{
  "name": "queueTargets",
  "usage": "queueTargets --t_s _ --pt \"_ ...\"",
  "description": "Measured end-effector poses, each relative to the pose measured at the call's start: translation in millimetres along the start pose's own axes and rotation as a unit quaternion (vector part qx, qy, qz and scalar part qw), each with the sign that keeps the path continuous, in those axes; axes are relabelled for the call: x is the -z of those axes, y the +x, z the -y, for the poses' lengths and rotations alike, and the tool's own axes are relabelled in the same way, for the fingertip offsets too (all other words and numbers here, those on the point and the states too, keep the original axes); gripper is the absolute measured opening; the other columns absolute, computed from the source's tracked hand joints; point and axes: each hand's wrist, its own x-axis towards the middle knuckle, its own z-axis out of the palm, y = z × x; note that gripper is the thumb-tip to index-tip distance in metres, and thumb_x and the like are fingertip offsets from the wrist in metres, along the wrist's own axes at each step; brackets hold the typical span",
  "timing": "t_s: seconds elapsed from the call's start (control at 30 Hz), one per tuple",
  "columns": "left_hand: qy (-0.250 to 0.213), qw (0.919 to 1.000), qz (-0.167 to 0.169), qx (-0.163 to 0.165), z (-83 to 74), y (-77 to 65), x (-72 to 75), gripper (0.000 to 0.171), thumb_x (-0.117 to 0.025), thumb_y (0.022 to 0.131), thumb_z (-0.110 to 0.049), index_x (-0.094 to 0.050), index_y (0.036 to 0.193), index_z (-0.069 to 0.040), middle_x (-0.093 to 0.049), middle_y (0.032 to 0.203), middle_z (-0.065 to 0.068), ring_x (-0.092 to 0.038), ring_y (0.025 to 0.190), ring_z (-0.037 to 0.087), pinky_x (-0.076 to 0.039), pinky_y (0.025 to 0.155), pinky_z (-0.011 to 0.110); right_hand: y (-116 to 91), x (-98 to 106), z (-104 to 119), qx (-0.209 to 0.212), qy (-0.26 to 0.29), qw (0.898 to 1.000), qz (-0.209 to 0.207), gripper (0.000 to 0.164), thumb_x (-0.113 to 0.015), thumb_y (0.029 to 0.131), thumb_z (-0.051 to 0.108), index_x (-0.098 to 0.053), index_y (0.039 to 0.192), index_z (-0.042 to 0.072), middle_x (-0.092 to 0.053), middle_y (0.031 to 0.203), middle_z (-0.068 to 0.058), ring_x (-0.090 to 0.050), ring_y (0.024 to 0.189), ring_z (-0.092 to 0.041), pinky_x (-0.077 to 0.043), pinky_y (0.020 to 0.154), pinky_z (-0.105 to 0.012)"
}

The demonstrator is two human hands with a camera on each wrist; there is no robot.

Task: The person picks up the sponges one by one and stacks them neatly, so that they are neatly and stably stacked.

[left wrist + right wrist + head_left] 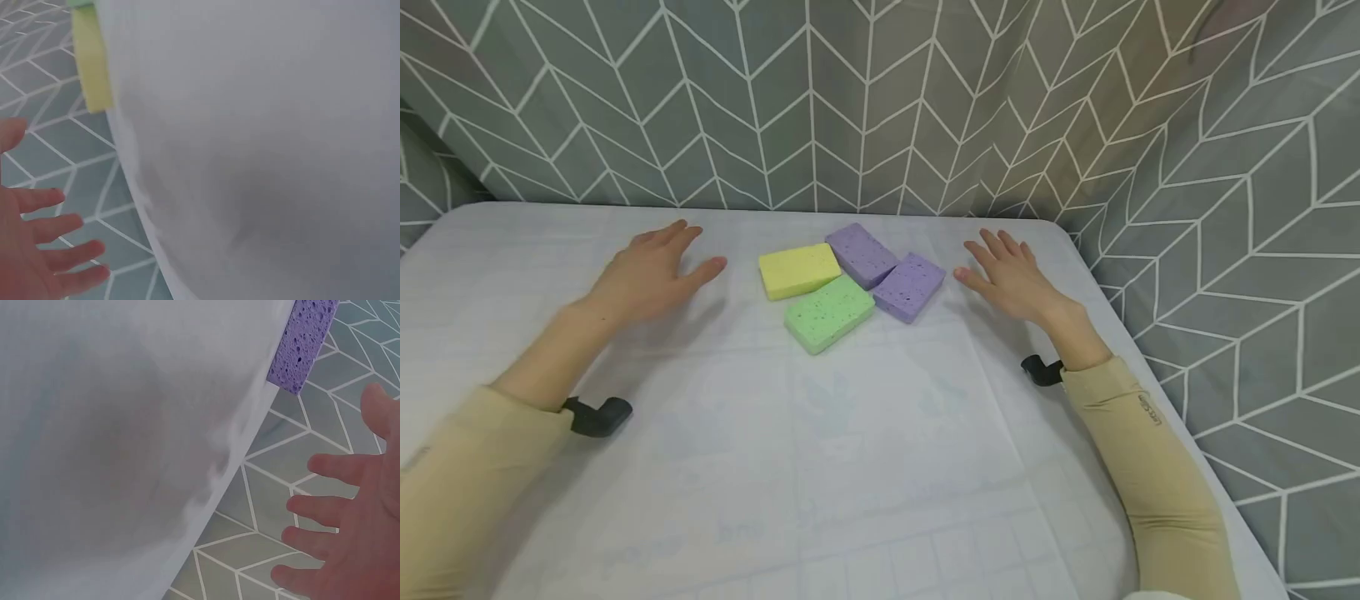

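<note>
Several sponges lie in a cluster on the white table: a yellow sponge [799, 271] at the left, a green sponge [830, 313] in front, a purple sponge [861, 255] at the back and a second purple sponge [909, 287] at the right. To the left of the yellow one is my left hand [643, 275], fingers spread and holding nothing. My right hand [1011, 275], also spread and bare, is just right of the second purple sponge. Each wrist view shows its palm side with loose fingers; the yellow sponge [92, 59] and a purple sponge [304, 344] show near the table edge.
A white cloth covers the table [850, 467]. Behind it and along the right side hangs a grey curtain [842, 100] with white chevron lines. Beige sleeves [1150, 467] cover both forearms, and a black wrist camera [598, 417] sticks out under the left cuff.
</note>
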Motion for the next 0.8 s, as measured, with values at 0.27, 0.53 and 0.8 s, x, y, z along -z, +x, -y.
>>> queueTargets --t_s 0.27,0.53,0.8 --pt "-0.111 0.9938 -0.006 -0.003 -26.9 -2.4 -6.4 0.077 -0.047 0.097 -0.062 -0.045 0.142 0.001 -0.047 0.143 0.026 -0.045 0.131 0.044 -0.04 0.106 0.065 4 -5 1 0.011 0.01 1.0 -0.008 0.07 -0.039 0.105 0.05 -0.029 0.156 0.004 -0.015 0.164 -0.025 -0.008 0.151 -0.048 -0.006 0.123 -0.068" --pt "-0.244 0.9689 0.039 0.014 -39.8 -4.6 -11.5 0.069 -0.056 0.096 -0.058 -0.045 0.142 -0.008 -0.051 0.141 0.015 -0.05 0.129 0.035 -0.046 0.105 0.057 7 -7 4 0.017 0.024 0.999 -0.013 0.068 -0.04 0.106 0.049 -0.031 0.155 0.003 -0.018 0.163 -0.024 -0.013 0.15 -0.047 -0.01 0.124 -0.063" --pt "-0.297 0.9521 0.071 0.001 -48.3 -6.4 -22.7 0.058 -0.061 0.097 -0.047 -0.048 0.14 -0.01 -0.055 0.139 0.011 -0.053 0.127 0.03 -0.046 0.106 0.051 7 -9 5 0.016 0.036 0.999 -0.006 0.066 -0.04 0.106 0.047 -0.032 0.155 0.003 -0.018 0.164 -0.023 -0.014 0.151 -0.045 -0.013 0.124 -0.063"
